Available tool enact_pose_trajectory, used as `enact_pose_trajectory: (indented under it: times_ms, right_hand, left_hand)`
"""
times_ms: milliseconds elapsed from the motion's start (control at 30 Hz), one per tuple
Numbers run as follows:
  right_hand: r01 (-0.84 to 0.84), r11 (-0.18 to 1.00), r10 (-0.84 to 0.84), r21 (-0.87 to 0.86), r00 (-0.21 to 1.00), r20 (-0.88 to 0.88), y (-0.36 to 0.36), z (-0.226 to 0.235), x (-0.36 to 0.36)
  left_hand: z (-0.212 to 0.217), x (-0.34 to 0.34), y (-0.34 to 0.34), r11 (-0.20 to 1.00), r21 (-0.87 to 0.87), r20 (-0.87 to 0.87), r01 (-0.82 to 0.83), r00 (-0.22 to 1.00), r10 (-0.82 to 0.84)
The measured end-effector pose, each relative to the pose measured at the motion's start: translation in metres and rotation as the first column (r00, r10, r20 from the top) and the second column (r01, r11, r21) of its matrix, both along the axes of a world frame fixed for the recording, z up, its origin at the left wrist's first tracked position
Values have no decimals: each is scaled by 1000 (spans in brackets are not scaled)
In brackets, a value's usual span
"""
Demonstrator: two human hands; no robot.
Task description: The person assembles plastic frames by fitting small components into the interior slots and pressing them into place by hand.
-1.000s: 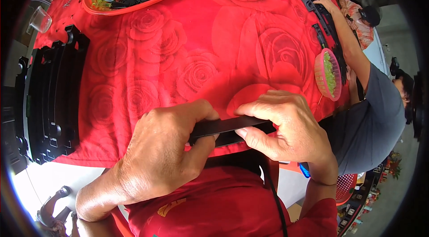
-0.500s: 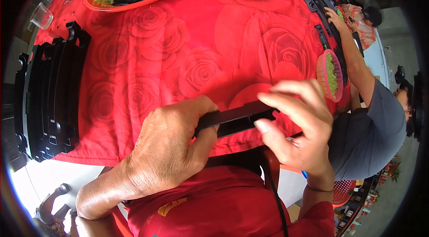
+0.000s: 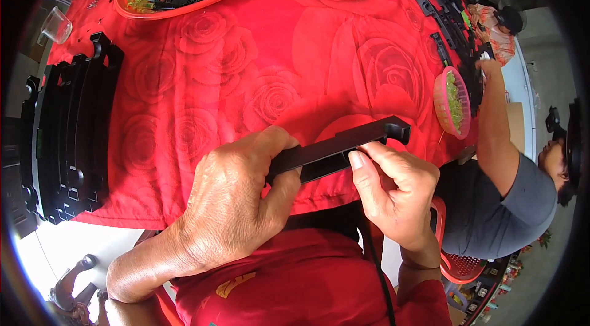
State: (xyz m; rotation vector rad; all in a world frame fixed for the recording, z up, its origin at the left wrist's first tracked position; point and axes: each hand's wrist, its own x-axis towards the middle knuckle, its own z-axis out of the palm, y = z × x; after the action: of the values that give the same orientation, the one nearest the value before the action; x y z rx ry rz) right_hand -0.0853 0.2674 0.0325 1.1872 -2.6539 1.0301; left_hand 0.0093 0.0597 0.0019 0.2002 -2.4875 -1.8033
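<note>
A long, narrow black plastic part point(image 3: 335, 146) with a hooked right end is held above the near edge of the table. My left hand point(image 3: 236, 187) grips its left end, fingers and thumb wrapped round it. At the underside, towards the hooked end, my right hand point(image 3: 396, 194) is closed in a pinch, thumb against the bent fingers. The fingertips touch the part; whether a small piece sits between them is hidden. Several similar black parts point(image 3: 74, 135) stand side by side at the table's left.
A red rose-patterned cloth point(image 3: 215, 80) covers the table. At the back left is an orange-red basin point(image 3: 184, 9) of black and yellow-green pieces. A pink basket point(image 3: 441, 101) stands at the right, near more black parts point(image 3: 430, 0) and a co-worker in grey point(image 3: 504, 215). A clear cup point(image 3: 57, 26) lies far left.
My right hand has moved from the part's right end to its underside and closed into a pinch, uncovering the hooked end. The grey-shirted co-worker's arm has drawn back.
</note>
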Motion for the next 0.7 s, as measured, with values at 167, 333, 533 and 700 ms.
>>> enact_pose_trajectory:
  times_ms: [167, 333, 533, 700]
  right_hand:
    - [47, 999, -43, -15, 975, 219, 1, -5, 1]
    - [57, 989, -28, -138, 979, 203, -5, -11, 6]
    - [51, 990, -36, -132, 993, 112, -6, -17, 7]
    - [186, 972, -104, -145, 890, 443, -14, -13, 4]
  left_hand:
    - [-1, 0, 0, 1000, -14, -16, -23, 1000, 22]
    - [-4, -2, 2, 998, 7, -12, -56, 998, 56]
    - [-4, -3, 3, 999, -19, 4, -51, 999, 51]
    - [-11, 1, 5, 995, -90, -11, -50, 999, 49]
